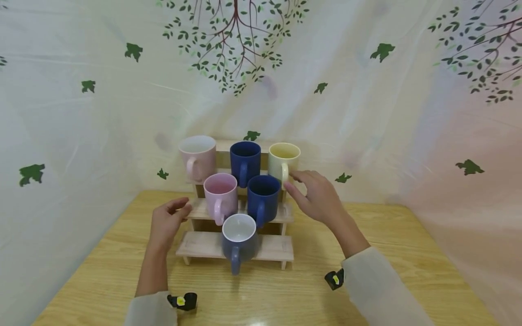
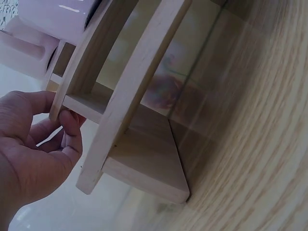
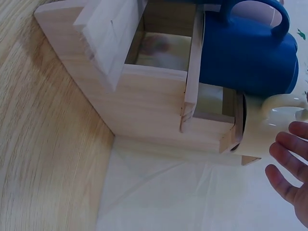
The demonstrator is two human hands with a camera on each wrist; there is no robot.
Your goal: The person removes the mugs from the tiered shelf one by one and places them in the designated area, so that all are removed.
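Nearest, between the forearms, the surface (image 1: pixel 253 303) is left bare before the rack (image 1: pixel 195 244). On its lowest shelf, in front of both hands, a grey mug (image 1: pixel 240 246) is set, its handle turned outward. One shelf up, a pink mug (image 1: pixel 220 201) and a blue mug (image 1: pixel 256 203) are held, the pink one just beside the left hand (image 1: pixel 165 226). By that hand's curled fingers the end of the same shelf is pinched. Were the rack pulled or tipped by that grip, all six mugs could be unsettled.

Farther off, the yellow mug (image 1: pixel 277 165) is placed at the shelf end beside the right hand (image 1: pixel 320 194), whose fingers are spread loosely near its handle (whether contact is made cannot be told). If it were nudged outward, a fall could be caused; if inward, the second blue mug (image 1: pixel 253 165) could be knocked. Beyond the left hand, a pale pink mug (image 1: pixel 207 160) is similarly exposed. Behind everything, a curtain (image 1: pixel 285 113) is hung.
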